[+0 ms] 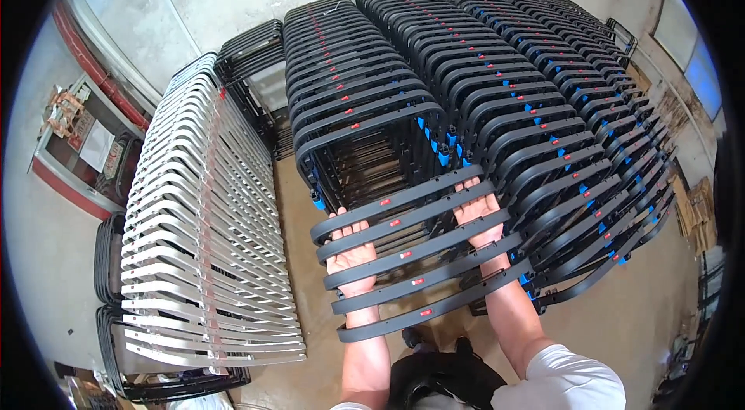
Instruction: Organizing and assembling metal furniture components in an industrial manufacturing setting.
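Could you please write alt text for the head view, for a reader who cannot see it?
Five black curved frames lie across a person's upturned left hand, right hand and forearms. Similar black frames fill rows ahead and right; white frames line the left.

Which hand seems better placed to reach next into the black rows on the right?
Probably the right hand: it lies close beside those black rows, while the left hand is farther off, toward the white row. Both are palm-up beneath black bars.

Black frames [434, 245]: five, rounded corners
Red labels [425, 312]: small, one on each frame
Arrangement: spaced row, roughly parallel
Position: across upturned hands [351, 255] and forearms [366, 367]
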A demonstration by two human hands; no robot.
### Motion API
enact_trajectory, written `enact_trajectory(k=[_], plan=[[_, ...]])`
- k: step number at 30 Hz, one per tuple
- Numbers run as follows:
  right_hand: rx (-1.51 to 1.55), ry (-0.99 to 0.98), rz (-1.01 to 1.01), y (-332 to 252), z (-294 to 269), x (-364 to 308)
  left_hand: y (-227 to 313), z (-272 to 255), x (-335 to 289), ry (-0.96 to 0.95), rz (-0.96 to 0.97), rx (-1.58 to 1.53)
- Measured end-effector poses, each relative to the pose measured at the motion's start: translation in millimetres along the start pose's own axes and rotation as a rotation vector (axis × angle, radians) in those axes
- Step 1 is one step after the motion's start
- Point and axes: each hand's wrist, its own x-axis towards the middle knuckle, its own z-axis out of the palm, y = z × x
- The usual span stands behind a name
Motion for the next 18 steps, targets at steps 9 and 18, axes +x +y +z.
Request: enact_trajectory(k=[9,18], plan=[[0.035,-0.24,0.155,-25.3,-7.3,-83.8,-22.6,4.9,-108.3,-0.016,0.114,0.173],[0.21,-0.217,0.626,-20.9,38.2,-127.9,-46.5,61.3,-275.5,-0.053,0.601,0.381]])
